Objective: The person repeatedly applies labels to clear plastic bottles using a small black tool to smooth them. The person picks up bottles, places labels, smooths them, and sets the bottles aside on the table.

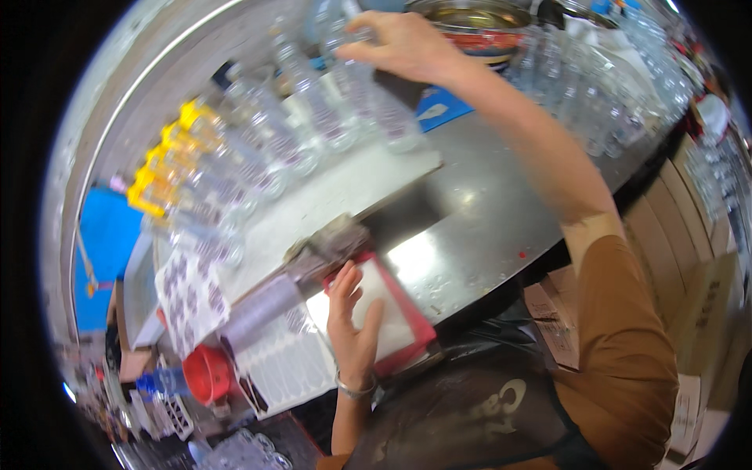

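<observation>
At the far end of the bottle row, my right hand [403, 45] reaches out with thumb and fingers closed around the neck of a clear bottle [395, 124]. That bottle stands among several clear bottles [270, 133] with printed labels, lined up on a white board [313, 211]. Those farther left have yellow tops [160, 160]. My left hand [354, 329] is held with fingers stretched and thumb apart, over a red-edged pad [411, 329] with a white surface. Nothing is in it. Beside it lie a sheet of clear labels [286, 368] and a rolled clear film [262, 313].
A bunched greyish cloth [333, 239] sits at the board's near edge. The metal table [486, 204] extends right, toward more clear bottles [583, 94] and a round pan [478, 19]. A red container [210, 374] stands at lower left; cardboard boxes [666, 227] stand at right.
</observation>
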Available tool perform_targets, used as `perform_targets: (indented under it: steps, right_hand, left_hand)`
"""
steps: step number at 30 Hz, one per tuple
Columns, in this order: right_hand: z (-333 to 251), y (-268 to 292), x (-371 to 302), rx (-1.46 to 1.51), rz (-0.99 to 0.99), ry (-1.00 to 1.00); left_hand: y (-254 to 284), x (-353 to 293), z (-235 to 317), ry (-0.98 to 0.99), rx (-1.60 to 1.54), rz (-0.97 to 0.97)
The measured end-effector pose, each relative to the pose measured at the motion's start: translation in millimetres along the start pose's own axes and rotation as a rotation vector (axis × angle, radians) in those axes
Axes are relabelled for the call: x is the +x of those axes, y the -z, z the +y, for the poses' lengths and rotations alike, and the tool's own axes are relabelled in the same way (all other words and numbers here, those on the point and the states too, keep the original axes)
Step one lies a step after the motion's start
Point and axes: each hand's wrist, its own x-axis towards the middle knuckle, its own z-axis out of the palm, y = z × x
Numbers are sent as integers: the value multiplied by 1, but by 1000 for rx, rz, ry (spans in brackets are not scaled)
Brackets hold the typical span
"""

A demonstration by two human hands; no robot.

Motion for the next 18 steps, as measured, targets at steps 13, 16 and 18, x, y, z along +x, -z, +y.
perform_targets:
  steps: [13,16,18]
  right_hand:
    - [254,99,-61,-752,112,-513]
    - [273,87,-82,-767,-228,-618]
    - [250,68,-99,-688,-57,-476]
  left_hand:
    - [-15,2,-4,54,-32,-86]
    - [-13,-3,-6,50,-20,-88]
    - [-8,-9,-7,66,-20,-69]
